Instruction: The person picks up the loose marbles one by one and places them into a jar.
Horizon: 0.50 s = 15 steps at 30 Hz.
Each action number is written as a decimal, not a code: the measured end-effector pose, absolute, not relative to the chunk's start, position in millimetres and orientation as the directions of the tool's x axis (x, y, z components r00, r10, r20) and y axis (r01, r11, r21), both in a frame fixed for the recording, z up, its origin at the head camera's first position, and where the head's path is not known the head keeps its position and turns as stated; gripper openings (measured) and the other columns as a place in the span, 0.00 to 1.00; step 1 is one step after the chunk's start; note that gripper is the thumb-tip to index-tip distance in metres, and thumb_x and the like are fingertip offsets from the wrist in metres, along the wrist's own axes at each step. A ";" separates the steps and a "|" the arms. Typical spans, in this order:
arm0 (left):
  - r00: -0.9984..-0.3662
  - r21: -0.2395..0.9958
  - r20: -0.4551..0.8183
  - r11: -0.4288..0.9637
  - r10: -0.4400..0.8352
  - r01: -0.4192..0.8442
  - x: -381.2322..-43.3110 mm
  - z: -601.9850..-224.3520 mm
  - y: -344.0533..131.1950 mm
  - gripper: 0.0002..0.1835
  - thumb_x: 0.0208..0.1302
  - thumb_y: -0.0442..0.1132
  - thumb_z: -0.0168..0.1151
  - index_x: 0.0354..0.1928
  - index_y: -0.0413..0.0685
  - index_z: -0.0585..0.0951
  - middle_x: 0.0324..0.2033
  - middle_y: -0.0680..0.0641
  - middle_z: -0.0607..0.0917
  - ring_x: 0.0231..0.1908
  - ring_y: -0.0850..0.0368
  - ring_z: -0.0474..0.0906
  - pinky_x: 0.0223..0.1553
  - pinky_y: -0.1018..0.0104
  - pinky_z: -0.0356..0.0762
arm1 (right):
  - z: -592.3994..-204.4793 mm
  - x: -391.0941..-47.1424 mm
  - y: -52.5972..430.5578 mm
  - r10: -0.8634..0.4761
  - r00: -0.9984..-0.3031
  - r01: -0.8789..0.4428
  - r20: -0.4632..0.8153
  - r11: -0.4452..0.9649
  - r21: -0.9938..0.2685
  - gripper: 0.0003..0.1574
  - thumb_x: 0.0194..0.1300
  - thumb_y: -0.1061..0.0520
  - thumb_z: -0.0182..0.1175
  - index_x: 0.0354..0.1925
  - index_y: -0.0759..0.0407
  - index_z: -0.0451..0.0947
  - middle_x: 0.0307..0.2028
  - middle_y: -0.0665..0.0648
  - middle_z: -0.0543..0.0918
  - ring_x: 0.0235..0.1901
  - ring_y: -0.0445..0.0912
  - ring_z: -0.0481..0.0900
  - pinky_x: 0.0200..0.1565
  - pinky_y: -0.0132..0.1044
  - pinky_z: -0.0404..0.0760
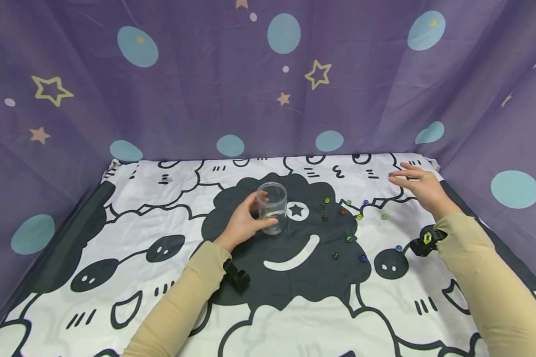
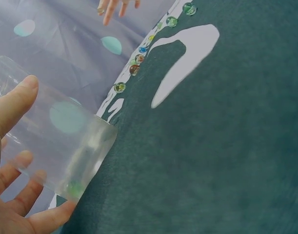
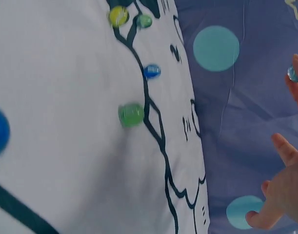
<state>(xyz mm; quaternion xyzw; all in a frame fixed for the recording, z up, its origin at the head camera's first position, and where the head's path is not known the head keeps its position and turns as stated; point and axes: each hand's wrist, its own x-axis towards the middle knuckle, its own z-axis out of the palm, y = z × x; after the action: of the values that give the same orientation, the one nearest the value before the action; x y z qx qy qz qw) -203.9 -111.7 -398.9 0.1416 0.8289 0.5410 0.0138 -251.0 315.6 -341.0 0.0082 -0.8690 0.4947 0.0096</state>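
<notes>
Clear cup [image 1: 279,206] held, marble [image 3: 293,74] pinched

At the head view's centre, the left hand's [image 1: 242,224] grip curls round the upright cup, probably to steady it. At right, the right hand's [image 1: 423,189] fingertips pinch the marble, presumably for control; loose marbles [image 1: 349,239] lie between.

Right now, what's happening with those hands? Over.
Left hand holding the clear cup, green marble inside. Right hand raised, pinching a pale blue marble. Loose marbles on the cloth between them; nothing visibly blocking.
</notes>
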 end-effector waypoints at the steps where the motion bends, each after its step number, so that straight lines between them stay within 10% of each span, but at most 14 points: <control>1: -0.960 0.902 0.130 0.372 0.249 0.219 -204.2 -399.1 -111.8 0.36 0.53 0.39 0.73 0.63 0.48 0.67 0.58 0.45 0.74 0.60 0.45 0.70 0.53 0.52 0.78 | -341.1 -251.2 313.6 -0.004 -1.000 -0.023 0.024 0.499 -0.866 0.06 0.61 0.52 0.65 0.38 0.43 0.82 0.72 0.66 0.52 0.73 0.59 0.38 0.72 0.56 0.45; 15: -0.954 0.901 0.147 0.362 0.261 0.238 -204.6 -400.9 -112.0 0.35 0.53 0.38 0.72 0.62 0.52 0.68 0.57 0.45 0.74 0.59 0.45 0.72 0.54 0.55 0.78 | -332.2 -244.7 283.3 -0.070 -0.995 -0.099 0.073 0.545 -0.833 0.33 0.61 0.49 0.65 0.54 0.74 0.74 0.71 0.63 0.57 0.73 0.57 0.43 0.71 0.59 0.47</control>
<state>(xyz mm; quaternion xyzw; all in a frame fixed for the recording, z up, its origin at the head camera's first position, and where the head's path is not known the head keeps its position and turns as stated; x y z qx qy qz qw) -204.6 -112.0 -400.9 0.1514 0.8251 0.5442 0.0105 -244.7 283.3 -332.2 0.0482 -0.8788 0.4745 0.0155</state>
